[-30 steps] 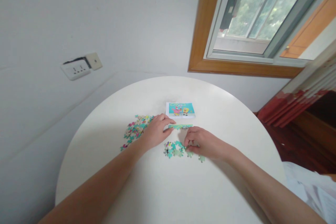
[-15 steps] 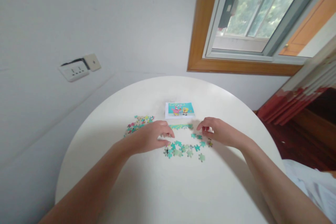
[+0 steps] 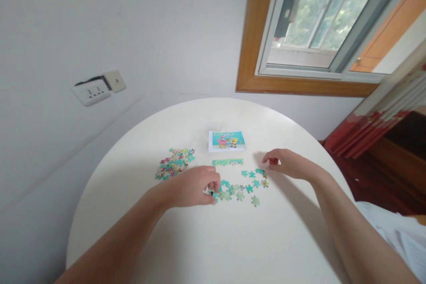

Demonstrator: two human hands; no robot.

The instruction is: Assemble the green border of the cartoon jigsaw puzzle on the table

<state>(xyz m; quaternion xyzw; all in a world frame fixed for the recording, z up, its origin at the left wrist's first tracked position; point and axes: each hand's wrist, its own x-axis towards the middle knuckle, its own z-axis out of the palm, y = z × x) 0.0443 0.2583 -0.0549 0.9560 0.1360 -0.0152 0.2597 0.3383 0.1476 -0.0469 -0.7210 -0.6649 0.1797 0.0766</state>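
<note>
Covering the left end of a row of loose puzzle pieces (image 3: 225, 195), your left hand (image 3: 195, 186): thumb and bent fingers parted around the leftmost pieces, a dark-marked one showing between; whether they grip it, you cannot tell from here.

Your right hand (image 3: 286, 163): above the desk (image 3: 216, 248), toward its right edge; fingers bent and loosely parted, nothing visible between them, a shadow on the surface to their left.

Desk: one, round, white, its far edge near the wall (image 3: 166, 31).

Picture card (image 3: 226, 141): one, lying flat, nearest the desk's far edge; cartoon figures on blue, white margin at left.

Joined strip (image 3: 228, 162) of puzzle pieces: one, narrow, green and blue-green, just on the near side of the card, its long side roughly in line with the card's.

Pile of pieces (image 3: 175, 164): mixed pink, yellow and blue-green, toward the desk's left edge, beyond your left wrist.

Loose puzzle pieces: pale green and blue-green, spread between your two hands, on the near-edge side of the strip. Nearest your right hand, a small blue-green group (image 3: 252, 174). Closest to the near edge, a single pale green piece (image 3: 255, 201).

Surroundings: wall socket (image 3: 93, 92), left; wood-framed window (image 3: 309, 26) and red-and-white curtain (image 3: 359, 133), right.
</note>
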